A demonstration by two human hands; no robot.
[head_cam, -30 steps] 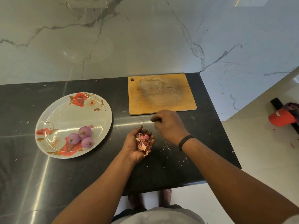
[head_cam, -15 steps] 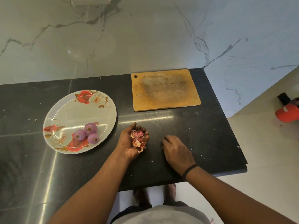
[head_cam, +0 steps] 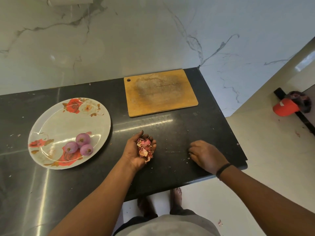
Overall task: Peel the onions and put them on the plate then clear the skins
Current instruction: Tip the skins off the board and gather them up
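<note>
Three peeled onions (head_cam: 80, 144) sit touching one another on the near part of a rose-patterned plate (head_cam: 56, 120), which lies on the left of the dark bench (head_cam: 196, 126). Just right of the plate, the left hand (head_cam: 136, 150) is turned palm up with its grip cupped round a heap of pink and cream skins (head_cam: 144, 149), the fingers curled up at the far side of the pile. Well apart to the right, near the bench's front right corner, the right hand (head_cam: 206, 155) rests knuckles up on the surface with its fingers bent down to the stone; whether its grip is pinched on a scrap cannot be told, as the fingertips are hidden beneath the hand. A dark band (head_cam: 223, 168) circles that wrist. Small pale flecks (head_cam: 186, 160) dot the bench beside the right hand's fingers and lie scattered further left. Beyond both hands a worn wooden cutting board (head_cam: 160, 92) lies flat against the marble wall (head_cam: 119, 40), bare on top. On the floor to the right lies a red-orange object (head_cam: 285, 109) against a black bar (head_cam: 300, 114). Bare feet (head_cam: 175, 200) show below the bench edge.
</note>
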